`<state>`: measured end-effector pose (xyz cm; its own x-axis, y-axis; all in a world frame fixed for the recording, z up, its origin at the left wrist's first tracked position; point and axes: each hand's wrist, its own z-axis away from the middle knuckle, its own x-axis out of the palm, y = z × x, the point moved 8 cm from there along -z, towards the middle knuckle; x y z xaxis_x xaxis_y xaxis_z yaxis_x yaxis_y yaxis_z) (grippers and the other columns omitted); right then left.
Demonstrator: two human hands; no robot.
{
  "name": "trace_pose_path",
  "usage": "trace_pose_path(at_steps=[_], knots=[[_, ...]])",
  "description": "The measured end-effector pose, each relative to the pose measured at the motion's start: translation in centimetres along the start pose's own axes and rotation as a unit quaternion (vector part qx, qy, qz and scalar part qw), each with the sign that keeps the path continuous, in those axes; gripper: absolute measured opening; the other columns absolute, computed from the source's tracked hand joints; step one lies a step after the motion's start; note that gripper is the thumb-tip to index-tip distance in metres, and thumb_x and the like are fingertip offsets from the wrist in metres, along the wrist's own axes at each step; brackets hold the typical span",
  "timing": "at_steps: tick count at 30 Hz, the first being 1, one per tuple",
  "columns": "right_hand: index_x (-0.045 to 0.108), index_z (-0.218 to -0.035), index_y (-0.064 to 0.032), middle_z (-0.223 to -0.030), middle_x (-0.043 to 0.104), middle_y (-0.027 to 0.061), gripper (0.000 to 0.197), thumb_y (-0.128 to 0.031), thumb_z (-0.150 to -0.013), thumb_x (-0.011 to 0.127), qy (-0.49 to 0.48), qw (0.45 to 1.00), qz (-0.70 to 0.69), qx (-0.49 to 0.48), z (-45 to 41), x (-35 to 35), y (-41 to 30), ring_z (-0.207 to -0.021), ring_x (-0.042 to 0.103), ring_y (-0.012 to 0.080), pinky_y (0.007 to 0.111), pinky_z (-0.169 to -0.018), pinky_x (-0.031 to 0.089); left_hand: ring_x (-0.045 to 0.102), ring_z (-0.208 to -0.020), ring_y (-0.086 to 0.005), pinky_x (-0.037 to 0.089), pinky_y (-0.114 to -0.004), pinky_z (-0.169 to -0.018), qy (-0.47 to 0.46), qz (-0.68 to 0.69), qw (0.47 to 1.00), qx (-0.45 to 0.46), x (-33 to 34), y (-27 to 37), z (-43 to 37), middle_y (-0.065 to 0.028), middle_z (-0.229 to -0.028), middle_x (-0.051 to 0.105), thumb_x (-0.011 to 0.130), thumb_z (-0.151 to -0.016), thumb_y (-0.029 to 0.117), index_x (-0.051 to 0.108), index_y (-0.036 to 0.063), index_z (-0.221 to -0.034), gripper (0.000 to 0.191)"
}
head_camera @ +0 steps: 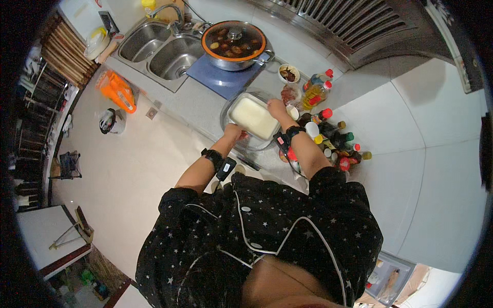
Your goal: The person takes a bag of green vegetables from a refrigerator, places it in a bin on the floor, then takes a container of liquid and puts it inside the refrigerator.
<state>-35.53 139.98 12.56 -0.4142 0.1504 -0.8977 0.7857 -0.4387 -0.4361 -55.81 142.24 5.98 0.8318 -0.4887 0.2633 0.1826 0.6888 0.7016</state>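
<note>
A rectangular tray of smooth, pale cream-coloured food [254,117] lies over a larger clear round dish [226,111] on the countertop in front of me. My left hand [233,132] is at the tray's near left corner, its fingers curled at the rim. My right hand [278,109] is at the upper right edge of the tray, fingers bent towards the rim. Something reddish shows just beside my left fingers. A small white bowl [292,112] sits right by my right wrist. Both undersides of the hands are hidden.
A lidded steel pot [234,46] with dark food stands on a blue board [215,79], beside a double sink [175,57]. A bowl of dark sauce [289,73], an oil bottle [314,96] and several seasoning bottles [342,134] line the right side. An orange bag [117,90] is at the left.
</note>
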Motion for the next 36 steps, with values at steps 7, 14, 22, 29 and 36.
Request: trace_pose_path(at_steps=[7, 14, 22, 29, 36], knots=[[0.060, -0.075, -0.0026, -0.078, 0.056, 0.0169, 0.013, -0.010, -0.068, 0.052, 0.007, 0.995, 0.072, 0.065, -0.9, 1.4, 2.1, -0.076, 0.053, 0.0326, 0.039, -0.067, 0.042, 0.055, -0.054, -0.0198, 0.049, -0.030, -0.048, -0.038, -0.061, 0.997, -0.004, 0.6, -0.2, -1.7, -0.0116, -0.072, 0.056, 0.056, -0.073, 0.007, 0.049, -0.0048, -0.090, 0.021], [0.060, -0.065, -0.0027, -0.073, 0.057, 0.0173, 0.009, -0.006, -0.064, 0.052, 0.045, 0.994, 0.100, 0.018, -0.5, -1.3, 0.0, -0.071, 0.054, 0.0341, 0.040, -0.065, 0.043, 0.054, -0.050, -0.0163, 0.045, -0.025, -0.040, -0.059, -0.023, 0.998, 0.005, 1.0, 0.9, -0.1, -0.0110, -0.068, 0.056, 0.053, -0.074, 0.005, 0.052, -0.0055, -0.085, 0.016], [0.061, -0.068, -0.0020, -0.074, 0.057, 0.0175, 0.015, -0.010, -0.066, 0.050, 0.014, 0.995, 0.089, 0.048, -0.3, -2.4, -0.7, -0.072, 0.055, 0.0335, 0.038, -0.064, 0.044, 0.054, -0.050, -0.0160, 0.047, -0.023, -0.043, -0.042, -0.020, 0.999, -0.012, 1.1, 3.3, 3.3, -0.0111, -0.069, 0.056, 0.052, -0.072, 0.000, 0.052, -0.0040, -0.085, 0.013], [0.061, -0.068, -0.0001, -0.075, 0.058, 0.0193, 0.018, -0.015, -0.070, 0.052, 0.018, 0.988, 0.103, 0.116, -0.8, -2.8, 1.7, -0.072, 0.057, 0.0322, 0.039, -0.064, 0.045, 0.055, -0.051, -0.0159, 0.049, -0.023, -0.045, -0.076, -0.051, 0.996, -0.013, 2.3, 4.1, 2.9, -0.0095, -0.069, 0.056, 0.052, -0.073, 0.001, 0.053, -0.0037, -0.083, 0.011], [0.060, -0.070, 0.0018, -0.074, 0.057, 0.0203, 0.020, -0.016, -0.070, 0.052, 0.027, 0.990, 0.133, -0.028, -0.8, -7.6, -3.6, -0.071, 0.056, 0.0343, 0.041, -0.063, 0.045, 0.057, -0.062, -0.0163, 0.049, -0.021, -0.056, -0.095, -0.101, 0.990, 0.000, 2.6, 7.1, 4.2, -0.0108, -0.075, 0.058, 0.054, -0.074, 0.007, 0.055, -0.0013, -0.085, 0.013]])
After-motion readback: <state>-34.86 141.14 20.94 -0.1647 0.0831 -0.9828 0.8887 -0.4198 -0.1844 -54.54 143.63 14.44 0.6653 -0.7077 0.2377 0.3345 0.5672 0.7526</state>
